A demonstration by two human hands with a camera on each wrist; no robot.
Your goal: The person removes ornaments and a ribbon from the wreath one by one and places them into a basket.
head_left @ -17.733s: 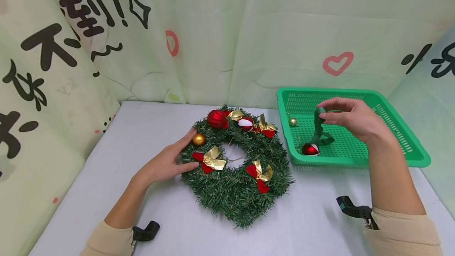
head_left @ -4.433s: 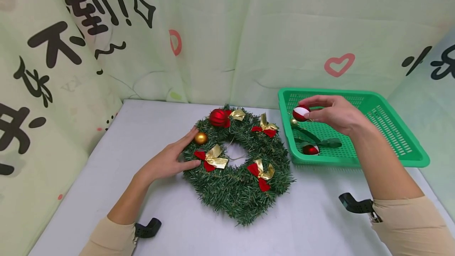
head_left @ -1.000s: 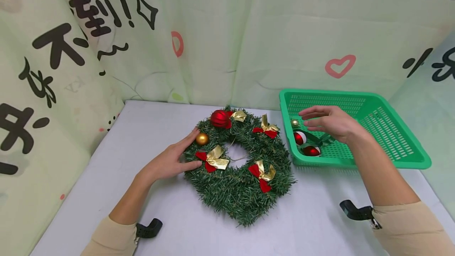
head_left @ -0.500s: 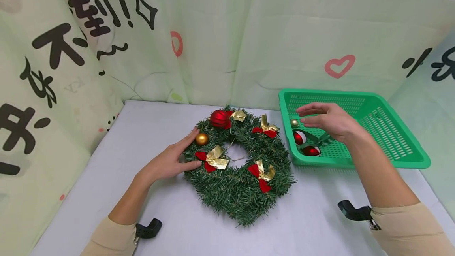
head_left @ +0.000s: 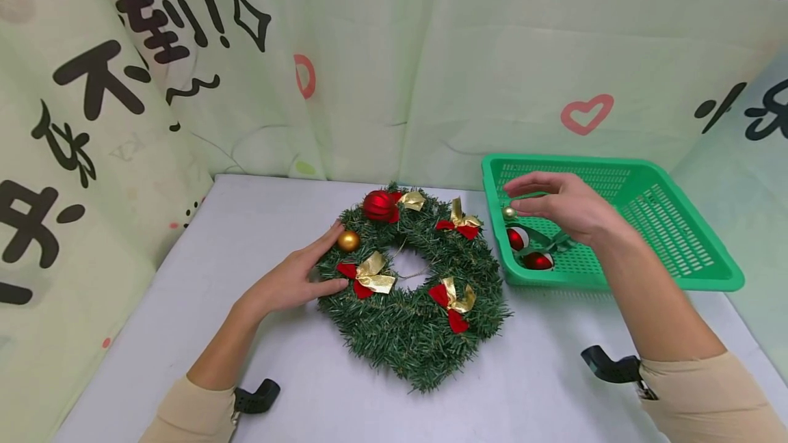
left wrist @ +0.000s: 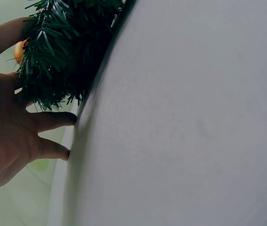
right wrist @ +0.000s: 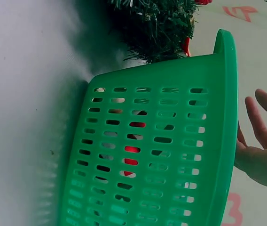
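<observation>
A green wreath (head_left: pixel 412 361) with gold-and-red bows, a red ball (head_left: pixel 380 205) and a gold ball (head_left: pixel 348 240) lies on the white table. My left hand (head_left: pixel 295 279) rests against its left side, fingers spread; in the left wrist view two fingertips reach the tabletop. Above the green basket (head_left: pixel 615 280) hovers my right hand (head_left: pixel 569 207), thumb and fingers apart with nothing between them. Just under its fingertips is a small gold ball (head_left: pixel 509 213). Two red-and-white balls (head_left: pixel 517 238) and a dark green ribbon (head_left: pixel 557 243) lie in the basket's left part.
A light curtain (head_left: pixel 369 87) printed with black characters and hearts hangs behind and beside the table (head_left: pixel 246 217). The basket's tall slotted wall (right wrist: pixel 138 141) stands between the right wrist camera and the basket's contents. Black camera mounts stick out from both wrists.
Seconds ago my right hand held a red-and-white ball, now lying in the basket. Since then it has shifted left toward the small gold ball. The left hand stays on the wreath.
</observation>
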